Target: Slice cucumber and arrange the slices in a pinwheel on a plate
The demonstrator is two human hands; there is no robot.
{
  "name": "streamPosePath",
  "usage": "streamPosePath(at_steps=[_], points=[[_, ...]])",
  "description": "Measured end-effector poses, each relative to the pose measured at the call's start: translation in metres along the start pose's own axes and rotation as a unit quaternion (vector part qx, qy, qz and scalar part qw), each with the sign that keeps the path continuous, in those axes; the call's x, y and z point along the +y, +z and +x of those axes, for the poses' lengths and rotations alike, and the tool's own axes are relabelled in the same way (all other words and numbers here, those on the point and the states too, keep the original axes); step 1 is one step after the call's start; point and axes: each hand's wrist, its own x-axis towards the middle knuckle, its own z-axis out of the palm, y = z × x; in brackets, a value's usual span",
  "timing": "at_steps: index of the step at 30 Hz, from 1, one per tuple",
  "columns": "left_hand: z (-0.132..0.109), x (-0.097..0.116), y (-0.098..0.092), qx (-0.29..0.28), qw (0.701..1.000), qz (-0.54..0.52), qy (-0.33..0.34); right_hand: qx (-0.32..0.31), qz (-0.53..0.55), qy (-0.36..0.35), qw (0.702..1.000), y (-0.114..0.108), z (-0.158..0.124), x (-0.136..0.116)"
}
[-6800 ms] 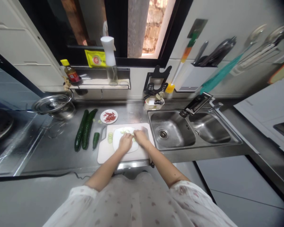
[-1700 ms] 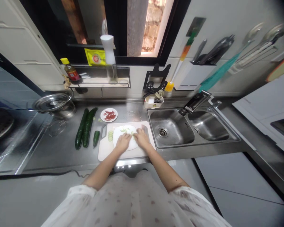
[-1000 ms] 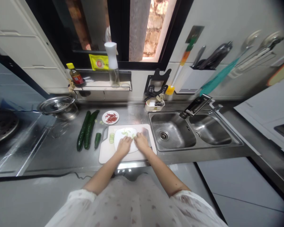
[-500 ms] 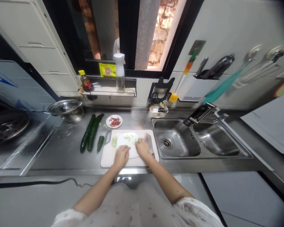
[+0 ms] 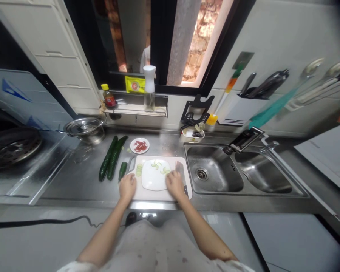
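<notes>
A white square plate [image 5: 154,180] lies on the pale cutting board [image 5: 158,195], with thin cucumber slices [image 5: 156,164] fanned along its far side. My right hand [image 5: 175,184] rests at the plate's right edge, fingers curled beside more slices [image 5: 165,171]; what they pinch is too small to make out. At the board's left edge is my left hand [image 5: 128,187], just below a cut cucumber piece [image 5: 122,170]; its fingers are blurred. Between plate and board handle lies a short row of cucumber slices [image 5: 139,170]. A broad knife blade [image 5: 180,170] appears to lie on the board's right side.
Two whole cucumbers [image 5: 112,158] lie left of the board. Behind it stands a small plate of red bits [image 5: 139,146]. A double sink [image 5: 215,170] with a black faucet [image 5: 242,140] is on the right, and a lidded steel pot [image 5: 86,130] at the far left.
My left hand has moved left, off the plate to the board's left edge. My right hand stays at the plate's right side. More slices show there now. The view has shifted slightly.
</notes>
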Motion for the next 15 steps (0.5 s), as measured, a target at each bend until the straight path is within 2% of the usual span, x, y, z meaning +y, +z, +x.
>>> streamPosePath(at_steps=[6,15], points=[[0.016,0.007,0.004,-0.035,0.998,0.038,-0.040,0.040,0.070,0.017,0.997,0.000,-0.026,-0.001],[0.025,0.018,0.011,-0.067,0.990,0.087,-0.086,0.061,0.098,0.021,0.993,-0.005,-0.032,0.000]])
